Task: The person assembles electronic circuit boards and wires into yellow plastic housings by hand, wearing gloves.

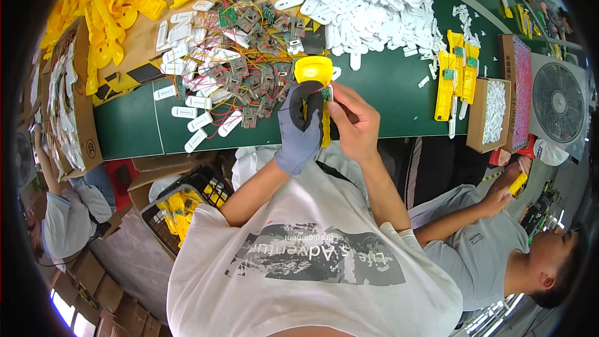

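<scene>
Yellow shell (314,70) at 12 o'clock looks mid-build tbh: L hand (296,140) wrapped round it, R hand (359,128) at its edge (can't tell if gripping), boarded shells (443,97) at 2, tons of wired bits (237,72) left at 11.

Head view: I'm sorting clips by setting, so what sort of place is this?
Likely a small assembly workshop: a heap of white plastic parts, a pile of wired components and a co-worker holding a yellow piece.
</scene>
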